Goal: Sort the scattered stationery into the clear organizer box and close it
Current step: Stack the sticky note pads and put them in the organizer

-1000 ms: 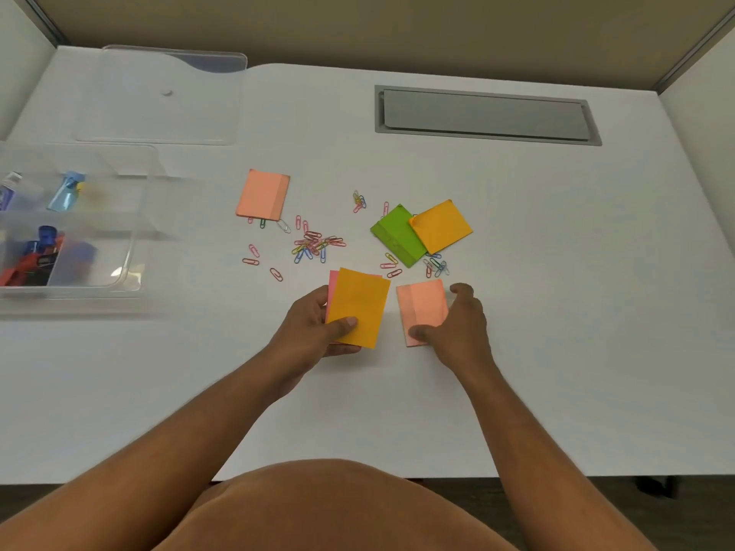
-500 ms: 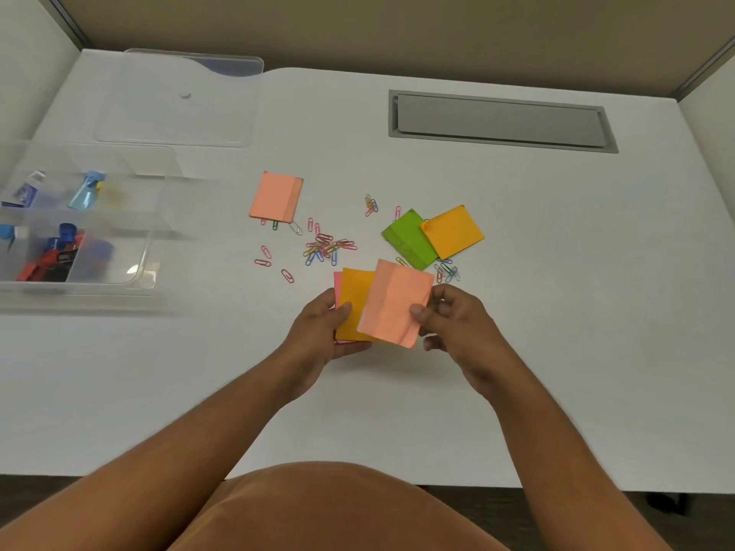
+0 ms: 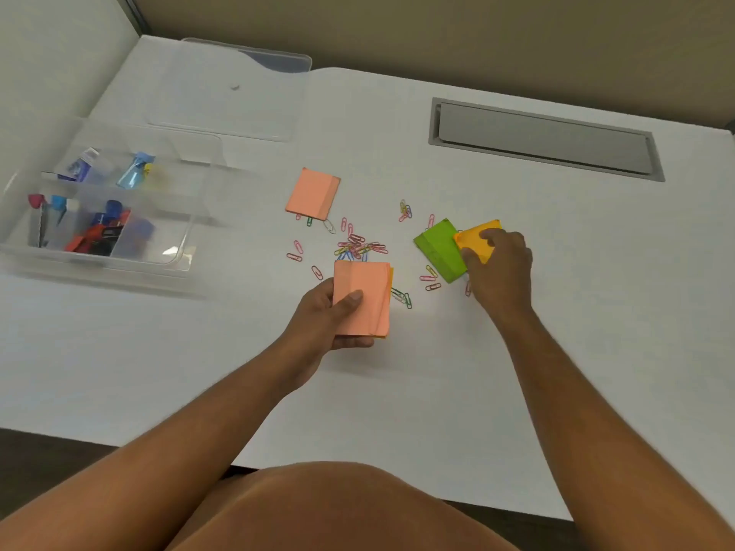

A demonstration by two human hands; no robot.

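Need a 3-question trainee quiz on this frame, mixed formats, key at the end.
1. True or false: the lid is on the clear organizer box.
2. Multiple choice: the right hand has its grip on which sticky-note pad? A) green B) orange C) blue
3. Fill in: the top pad of the stack held in the left hand is ____ in colour.

Key
1. False; the lid lies on the table behind the box.
2. B; fingers rest on the orange pad, which overlaps the green pad.
3. Salmon pink.
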